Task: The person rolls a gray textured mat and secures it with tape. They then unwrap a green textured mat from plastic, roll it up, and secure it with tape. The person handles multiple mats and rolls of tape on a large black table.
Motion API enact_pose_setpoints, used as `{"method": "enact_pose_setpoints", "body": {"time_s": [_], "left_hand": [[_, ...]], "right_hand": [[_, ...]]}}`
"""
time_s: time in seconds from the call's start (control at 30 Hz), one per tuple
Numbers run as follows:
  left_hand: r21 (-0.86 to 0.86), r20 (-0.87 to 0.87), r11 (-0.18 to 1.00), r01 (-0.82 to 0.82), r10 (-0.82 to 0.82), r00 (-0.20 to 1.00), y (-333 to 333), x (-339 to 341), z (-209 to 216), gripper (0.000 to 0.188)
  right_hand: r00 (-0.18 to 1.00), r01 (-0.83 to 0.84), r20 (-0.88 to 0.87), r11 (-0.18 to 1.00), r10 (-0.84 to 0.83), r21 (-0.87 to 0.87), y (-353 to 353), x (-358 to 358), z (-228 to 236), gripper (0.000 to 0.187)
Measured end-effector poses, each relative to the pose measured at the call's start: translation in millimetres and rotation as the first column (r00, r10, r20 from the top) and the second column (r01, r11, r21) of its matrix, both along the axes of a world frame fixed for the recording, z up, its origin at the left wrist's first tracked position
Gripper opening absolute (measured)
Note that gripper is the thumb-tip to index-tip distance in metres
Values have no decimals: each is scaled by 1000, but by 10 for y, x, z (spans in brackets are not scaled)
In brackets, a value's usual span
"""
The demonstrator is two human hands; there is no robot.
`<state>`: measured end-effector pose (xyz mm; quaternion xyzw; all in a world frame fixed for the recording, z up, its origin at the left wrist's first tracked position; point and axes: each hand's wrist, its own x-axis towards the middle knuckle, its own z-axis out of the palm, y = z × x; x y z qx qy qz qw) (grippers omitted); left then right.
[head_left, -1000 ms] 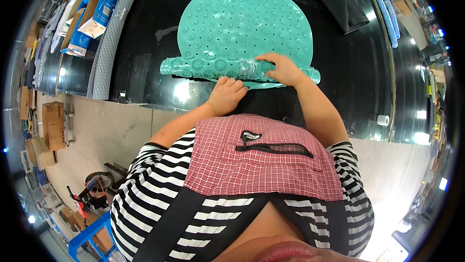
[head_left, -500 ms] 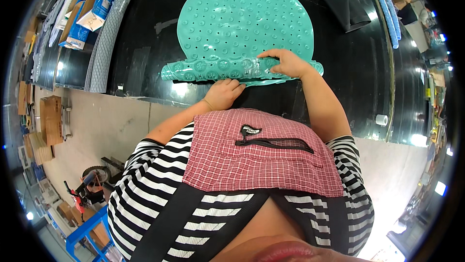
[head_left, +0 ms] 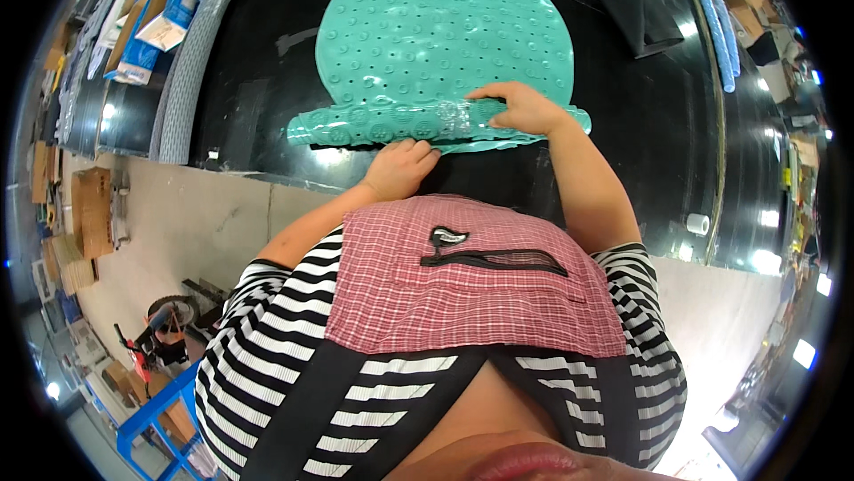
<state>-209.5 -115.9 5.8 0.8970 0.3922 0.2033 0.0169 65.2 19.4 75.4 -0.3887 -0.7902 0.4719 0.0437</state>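
Observation:
A teal rubber bath mat [head_left: 445, 32] with small holes and round suction cups lies on the black table. Its far part is flat with a rounded end, and its near part is wound into a roll [head_left: 356, 125] running left to right. My right hand [head_left: 527, 111] grips the right half of this roll, thumb on the near side and fingers over the top. Against the near side of the roll, left of its middle, rests my left hand [head_left: 400, 169], closed, with its fingertips curled at the mat's edge. A clear shiny strip [head_left: 455, 116] shows on the roll between the hands.
A grey textured roll [head_left: 191, 80] and blue-and-white cartons [head_left: 169, 14] stand along the table's left side. Black sheet material [head_left: 623, 5] lies at the far right. Two light-blue rolls [head_left: 717, 36] and a small white tape roll [head_left: 698, 225] sit farther right.
The whole view has shifted slightly. Both hands keep about the same places on the mat, and the roll looks nearly unchanged.

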Motion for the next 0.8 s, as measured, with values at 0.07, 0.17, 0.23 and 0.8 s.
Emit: {"method": "enact_pose_setpoints", "body": {"time_s": [0.07, 0.17, 0.23, 0.8], "left_hand": [[10, 26, 1000, -10, 10, 1000, 1, 23, 6, 23], [1, 36, 999, -45, 45, 998, 5, 47, -19, 18], [11, 39, 998, -59, 59, 998, 17, 66, -15, 16], [106, 290, 955, -276, 236, 928, 376, 193, 193, 15]], "right_hand": [[1000, -4, 17, 1000, 3, 25, -16, -9, 16, 59], [1000, -20, 1, 999, 20, 37, 3, -21, -42, 58], [1000, -24, -12, 999, 25, 32, 24, -9, -54, 59], [997, -54, 60, 970, 40, 239, 108, 5, -230, 65]]}}
